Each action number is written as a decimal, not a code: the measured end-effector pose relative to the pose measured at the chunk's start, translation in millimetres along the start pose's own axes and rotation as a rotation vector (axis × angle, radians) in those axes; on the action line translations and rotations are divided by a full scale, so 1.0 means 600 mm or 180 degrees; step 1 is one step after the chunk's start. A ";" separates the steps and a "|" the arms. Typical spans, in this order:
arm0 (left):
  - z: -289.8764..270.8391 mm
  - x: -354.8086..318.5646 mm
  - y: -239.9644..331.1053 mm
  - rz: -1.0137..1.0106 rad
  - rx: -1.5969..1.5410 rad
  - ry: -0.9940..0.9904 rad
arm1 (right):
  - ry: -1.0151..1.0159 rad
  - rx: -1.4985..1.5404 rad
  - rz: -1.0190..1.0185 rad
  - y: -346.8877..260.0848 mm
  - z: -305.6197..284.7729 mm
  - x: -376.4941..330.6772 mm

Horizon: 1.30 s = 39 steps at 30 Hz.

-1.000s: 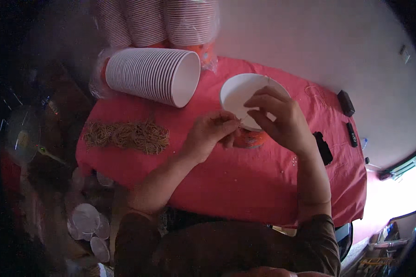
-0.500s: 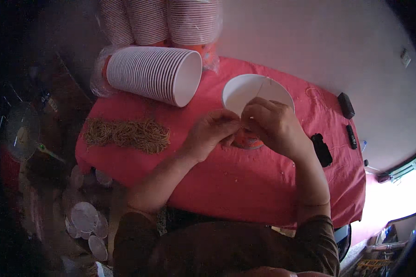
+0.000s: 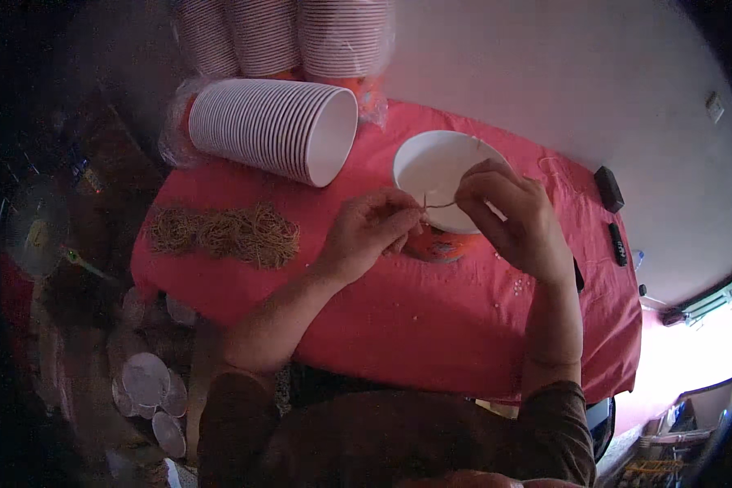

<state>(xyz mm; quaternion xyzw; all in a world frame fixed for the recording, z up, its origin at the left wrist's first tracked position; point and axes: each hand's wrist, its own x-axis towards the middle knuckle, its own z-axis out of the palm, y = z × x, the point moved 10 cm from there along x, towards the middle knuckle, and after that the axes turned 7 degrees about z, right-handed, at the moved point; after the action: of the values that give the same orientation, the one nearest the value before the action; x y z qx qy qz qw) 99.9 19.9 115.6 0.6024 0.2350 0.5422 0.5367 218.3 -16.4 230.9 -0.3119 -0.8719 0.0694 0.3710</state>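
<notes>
My left hand [image 3: 376, 232] pinches one part of a thin brown string [image 3: 442, 206] between thumb and fingertips. My right hand [image 3: 512, 213] grips another part of it, a short way to the right, and the string spans the gap between them. Both hands hover over the near rim of a white paper tub [image 3: 419, 163], its outside orange-red low down. A thin strand lies near that tub's far rim. To the left, a long bundle of brown strings [image 3: 224, 234] rests on the pink-red cloth [image 3: 366, 325].
A nested stack of white paper tubs [image 3: 260, 126] lies on its side at the back left, with taller wrapped stacks [image 3: 301, 37] behind. Small white beads [image 3: 520, 286] dot the cloth. At the right edge are a black block [image 3: 609, 189] and a black marker-like stick [image 3: 618, 244].
My right hand has moved right, away from my left, and a length of string now shows between them. The left hand has hardly moved.
</notes>
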 end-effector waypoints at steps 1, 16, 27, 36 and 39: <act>0.000 0.000 -0.001 -0.0002 -0.0002 -0.0003 | -0.0019 0.0065 -0.0087 -0.004 0.003 0.000; 0.003 -0.001 0.001 -0.0107 0.0335 -0.0011 | -0.0151 0.0182 -0.0180 -0.001 0.047 0.006; 0.009 -0.003 -0.007 -0.0062 0.0139 -0.0044 | -0.0294 0.0201 -0.0081 0.012 0.061 0.001; 0.008 -0.006 0.038 0.0885 0.0946 0.0212 | -0.0409 0.0485 0.0341 0.043 0.076 0.003; 0.012 -0.013 0.069 0.1510 0.1704 0.0279 | -0.0417 0.0595 0.0344 0.042 0.079 0.005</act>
<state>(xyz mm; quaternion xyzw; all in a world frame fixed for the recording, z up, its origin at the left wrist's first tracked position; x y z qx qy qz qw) 91.6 -2.7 150.7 0.7356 0.2451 0.5961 0.2085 196.2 10.6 189.7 -0.3172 -0.8659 0.1905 0.3365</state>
